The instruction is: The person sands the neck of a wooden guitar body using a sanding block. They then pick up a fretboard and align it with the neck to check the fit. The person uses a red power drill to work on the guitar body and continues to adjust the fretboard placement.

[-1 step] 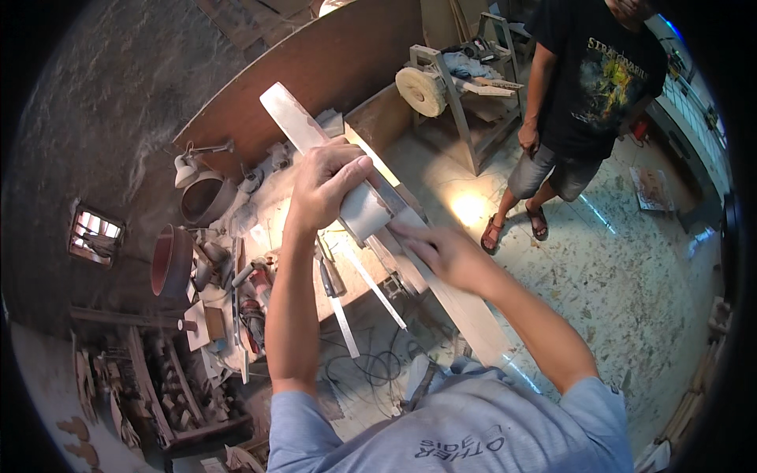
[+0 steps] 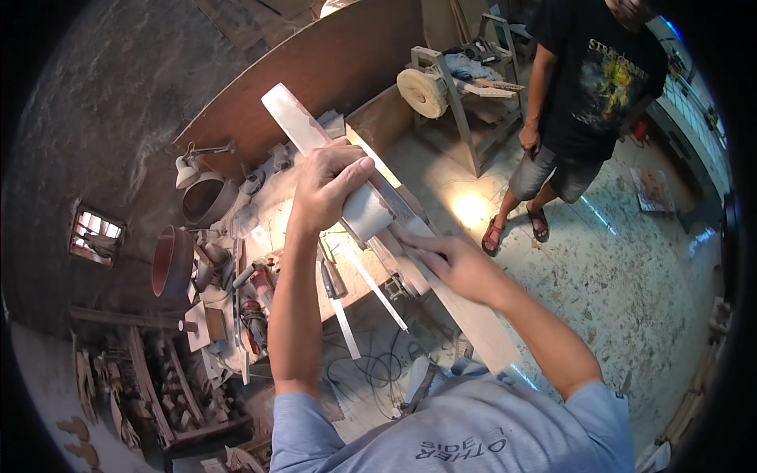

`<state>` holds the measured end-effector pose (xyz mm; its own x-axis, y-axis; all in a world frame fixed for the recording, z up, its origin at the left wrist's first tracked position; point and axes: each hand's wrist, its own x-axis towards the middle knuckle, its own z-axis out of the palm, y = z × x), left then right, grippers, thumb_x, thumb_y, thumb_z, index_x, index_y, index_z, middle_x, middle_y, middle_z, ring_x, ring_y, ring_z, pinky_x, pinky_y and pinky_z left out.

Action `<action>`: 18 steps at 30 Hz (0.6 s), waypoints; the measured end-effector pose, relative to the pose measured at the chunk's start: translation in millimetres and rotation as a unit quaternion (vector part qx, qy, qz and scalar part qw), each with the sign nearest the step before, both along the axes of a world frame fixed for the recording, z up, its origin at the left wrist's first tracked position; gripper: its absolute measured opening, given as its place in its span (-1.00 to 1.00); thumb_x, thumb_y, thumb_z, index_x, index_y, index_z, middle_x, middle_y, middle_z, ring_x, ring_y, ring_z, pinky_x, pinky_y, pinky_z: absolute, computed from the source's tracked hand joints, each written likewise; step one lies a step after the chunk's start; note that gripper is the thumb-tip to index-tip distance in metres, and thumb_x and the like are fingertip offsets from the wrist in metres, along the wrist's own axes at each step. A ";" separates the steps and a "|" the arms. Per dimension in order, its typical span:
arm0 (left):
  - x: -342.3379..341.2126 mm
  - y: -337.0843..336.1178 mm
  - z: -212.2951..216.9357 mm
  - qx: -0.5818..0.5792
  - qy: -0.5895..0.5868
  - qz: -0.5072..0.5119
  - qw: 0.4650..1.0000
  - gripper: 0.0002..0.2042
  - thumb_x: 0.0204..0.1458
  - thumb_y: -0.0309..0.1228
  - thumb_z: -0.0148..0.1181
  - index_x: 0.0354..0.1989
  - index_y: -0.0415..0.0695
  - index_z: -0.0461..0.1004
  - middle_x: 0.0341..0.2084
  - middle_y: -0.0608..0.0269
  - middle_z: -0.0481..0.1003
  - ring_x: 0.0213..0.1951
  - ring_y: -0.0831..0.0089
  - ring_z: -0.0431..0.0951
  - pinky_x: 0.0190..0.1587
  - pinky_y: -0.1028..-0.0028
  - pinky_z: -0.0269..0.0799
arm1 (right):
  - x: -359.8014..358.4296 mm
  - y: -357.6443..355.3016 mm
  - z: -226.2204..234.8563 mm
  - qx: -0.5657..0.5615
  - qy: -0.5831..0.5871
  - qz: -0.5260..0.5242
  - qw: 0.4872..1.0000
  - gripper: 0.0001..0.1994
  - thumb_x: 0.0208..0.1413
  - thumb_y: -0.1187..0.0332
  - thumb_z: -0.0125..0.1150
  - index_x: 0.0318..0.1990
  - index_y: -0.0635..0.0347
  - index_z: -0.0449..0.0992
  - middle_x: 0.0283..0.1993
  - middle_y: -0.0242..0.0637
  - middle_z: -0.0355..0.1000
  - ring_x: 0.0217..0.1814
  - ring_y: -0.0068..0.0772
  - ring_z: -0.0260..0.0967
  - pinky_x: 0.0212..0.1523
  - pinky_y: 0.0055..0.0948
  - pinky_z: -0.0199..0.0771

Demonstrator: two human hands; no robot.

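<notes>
A pale band [image 2: 369, 214] with rounded ends, like a sanding belt, runs at a slant above the workbench [image 2: 367, 306]. My left hand [image 2: 331, 180] is closed over its middle, the thumb lying across the top. Alongside its right edge, a long light wooden board [image 2: 475, 325] slants down toward my body. My right hand [image 2: 460, 270] grips this board close to the band's near end, fingers stretched along the wood and the thumb side partly hidden. Below the band, a metal ruler [image 2: 345, 329] and a pale thin strip [image 2: 378, 292] stick out past the bench edge.
Power tools [image 2: 253, 319] and hand tools crowd the bench on the left, beside a desk lamp [image 2: 187, 170] and a reddish bowl-like form [image 2: 170, 262]. Cables [image 2: 378, 369] loop on the floor. Another person [image 2: 593, 94] stands at the far right, near a wooden stand with a round disc [image 2: 421, 94].
The wooden board and my right hand have shifted slightly toward my body. My left hand and the pale band stay almost in place.
</notes>
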<state>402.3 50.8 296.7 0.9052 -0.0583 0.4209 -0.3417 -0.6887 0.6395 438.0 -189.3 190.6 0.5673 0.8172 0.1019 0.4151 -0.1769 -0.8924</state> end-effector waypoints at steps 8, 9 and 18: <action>3.2 -0.5 3.0 -0.015 -0.012 -0.001 1.000 -0.54 0.16 -0.09 0.11 -0.51 -0.31 0.59 -0.63 0.11 0.47 -0.45 0.29 0.42 -0.33 0.27 0.28 | 4.3 4.7 -2.3 0.040 -0.011 -0.002 0.999 -0.63 0.38 0.31 0.14 0.29 0.04 0.53 0.13 0.08 0.57 0.11 -0.11 0.61 0.16 -0.30 0.49; 2.4 -1.8 1.4 -0.016 -0.018 -0.005 1.000 -0.54 0.16 -0.09 0.11 -0.51 -0.31 0.58 -0.63 0.11 0.47 -0.45 0.30 0.42 -0.34 0.27 0.28 | -1.7 -8.9 -2.6 -0.019 -0.022 0.009 1.000 -0.64 0.40 0.29 0.11 0.28 0.06 0.53 0.10 0.06 0.59 0.06 -0.18 0.62 0.13 -0.30 0.49; 2.2 2.6 -0.7 -0.033 -0.026 -0.004 0.999 -0.55 0.16 -0.12 0.14 -0.56 -0.31 0.52 -0.68 0.12 0.37 -0.50 0.33 0.36 -0.38 0.30 0.22 | 1.5 8.1 -4.4 -0.001 -0.018 -0.009 1.000 -0.64 0.41 0.26 0.11 0.28 0.06 0.54 0.11 -0.02 0.61 0.07 -0.15 0.62 0.12 -0.32 0.51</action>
